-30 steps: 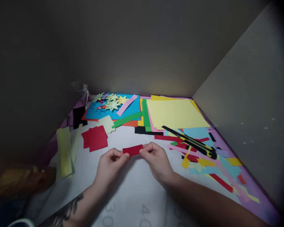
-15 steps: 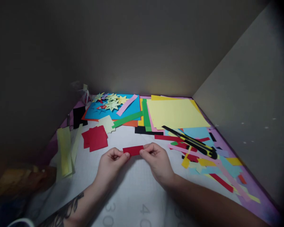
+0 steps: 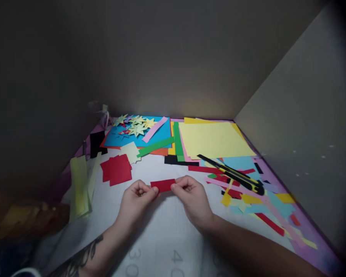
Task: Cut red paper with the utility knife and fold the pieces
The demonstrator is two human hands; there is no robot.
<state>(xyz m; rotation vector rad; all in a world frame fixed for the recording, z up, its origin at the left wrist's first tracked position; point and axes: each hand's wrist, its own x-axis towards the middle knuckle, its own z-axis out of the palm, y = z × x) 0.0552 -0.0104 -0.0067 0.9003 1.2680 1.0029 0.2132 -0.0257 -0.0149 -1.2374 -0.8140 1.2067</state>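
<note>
Between my two hands a small red paper rectangle [image 3: 163, 186], seemingly folded, is held level above the white surface [image 3: 167, 227]. My left hand [image 3: 137, 198] pinches its left end with thumb and curled fingers. The right end is pinched the same way by my right hand [image 3: 192, 196]. Just beyond my left hand lie several overlapping red paper squares [image 3: 120, 170], with pale green squares [image 3: 129, 151] behind them. A black and yellow utility knife [image 3: 233, 175] rests on paper scraps to the right of my right hand.
Paper stars [image 3: 137, 129] lie on a blue sheet [image 3: 158, 134] at the back left. Right of them is a stack of yellow sheets [image 3: 216, 138]. Pale yellow strips [image 3: 79, 184] lie on the left, coloured scraps [image 3: 268, 207] on the right. Grey walls [image 3: 173, 57] stand behind and beside.
Both hands keep the same pinch on the red paper. The whole view has shifted very slightly; nothing on the table has visibly moved.
</note>
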